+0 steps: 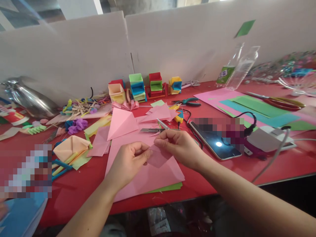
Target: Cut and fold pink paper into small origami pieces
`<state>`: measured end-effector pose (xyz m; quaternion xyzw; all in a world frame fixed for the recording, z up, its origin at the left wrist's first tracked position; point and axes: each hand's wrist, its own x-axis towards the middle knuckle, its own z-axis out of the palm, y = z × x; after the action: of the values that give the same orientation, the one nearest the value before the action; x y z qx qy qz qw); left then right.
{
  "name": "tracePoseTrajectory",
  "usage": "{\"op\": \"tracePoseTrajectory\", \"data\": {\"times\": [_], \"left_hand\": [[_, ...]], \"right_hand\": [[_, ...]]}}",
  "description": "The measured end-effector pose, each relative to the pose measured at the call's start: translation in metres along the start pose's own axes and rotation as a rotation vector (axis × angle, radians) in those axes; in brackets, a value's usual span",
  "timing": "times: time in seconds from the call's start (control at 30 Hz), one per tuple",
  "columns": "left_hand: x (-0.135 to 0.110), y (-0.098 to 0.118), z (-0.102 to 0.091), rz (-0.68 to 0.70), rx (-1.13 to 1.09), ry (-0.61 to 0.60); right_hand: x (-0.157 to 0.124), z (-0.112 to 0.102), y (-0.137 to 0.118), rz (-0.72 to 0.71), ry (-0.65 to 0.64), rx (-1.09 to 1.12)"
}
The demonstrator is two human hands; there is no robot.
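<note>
Between my two hands is a small piece of pink paper (160, 157). My left hand (130, 161) pinches its left corner between thumb and fingers. My right hand (179, 146) grips its upper right edge, and a pointed silvery tip (161, 123) sticks out above those fingers; the rest of that tool is hidden. Beneath the hands lie large pink sheets (125, 184), with green paper (168, 187) showing under their near edge. A folded pink sheet (122, 123) rests just beyond my left hand. Behind the fingers lies a dark, flat metal blade (148, 130), partly covered.
Folded paper boxes (137, 85) stand along the white partition (98, 56). To the right are a phone (217, 144), cables, coloured sheets (256, 105), scissors (278, 100) and plastic bottles (243, 69). Pliers (189, 102) and a yellow glue gun (179, 117) lie behind. A metal jug (32, 98) stands left.
</note>
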<state>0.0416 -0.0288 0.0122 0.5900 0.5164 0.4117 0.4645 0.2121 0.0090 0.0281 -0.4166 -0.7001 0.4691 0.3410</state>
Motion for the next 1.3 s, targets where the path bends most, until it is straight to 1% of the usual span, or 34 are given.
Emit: {"op": "tracePoseTrajectory", "data": {"times": [0.1,0.2,0.3,0.43,0.57,0.63,0.77,0.9,1.0,1.13,1.3], "left_hand": [[-0.002,0.004,-0.002,0.023,-0.011,0.015],[-0.005,0.006,-0.002,0.071,0.014,0.073],[-0.007,0.007,-0.002,0.107,0.051,0.126],[-0.011,0.011,-0.002,0.14,0.119,0.117],[-0.014,0.014,-0.001,0.139,0.106,0.128],[-0.016,0.015,-0.001,0.17,0.144,0.15],[-0.018,0.016,0.0,0.216,0.191,0.177],[-0.017,0.016,0.0,0.163,0.134,0.144],[-0.015,0.014,-0.003,0.152,0.131,0.15],[-0.016,0.013,-0.004,0.217,0.2,0.2],[-0.02,0.016,-0.002,0.283,0.23,0.172]], "right_hand": [[-0.002,0.002,-0.001,-0.005,-0.008,0.075],[-0.003,0.002,-0.003,-0.022,-0.006,0.109],[-0.005,-0.001,-0.006,-0.078,-0.017,0.018],[-0.01,-0.005,-0.013,-0.198,0.0,-0.153],[-0.013,-0.003,-0.015,-0.25,0.02,-0.183],[-0.014,-0.002,-0.015,-0.27,0.008,-0.187],[-0.016,-0.001,-0.017,-0.281,-0.014,-0.229],[-0.017,-0.001,-0.019,-0.299,0.004,-0.257],[-0.017,-0.001,-0.018,-0.271,0.033,-0.241],[-0.016,-0.001,-0.017,-0.249,0.034,-0.239],[-0.019,0.001,-0.021,-0.277,0.029,-0.227]]}}
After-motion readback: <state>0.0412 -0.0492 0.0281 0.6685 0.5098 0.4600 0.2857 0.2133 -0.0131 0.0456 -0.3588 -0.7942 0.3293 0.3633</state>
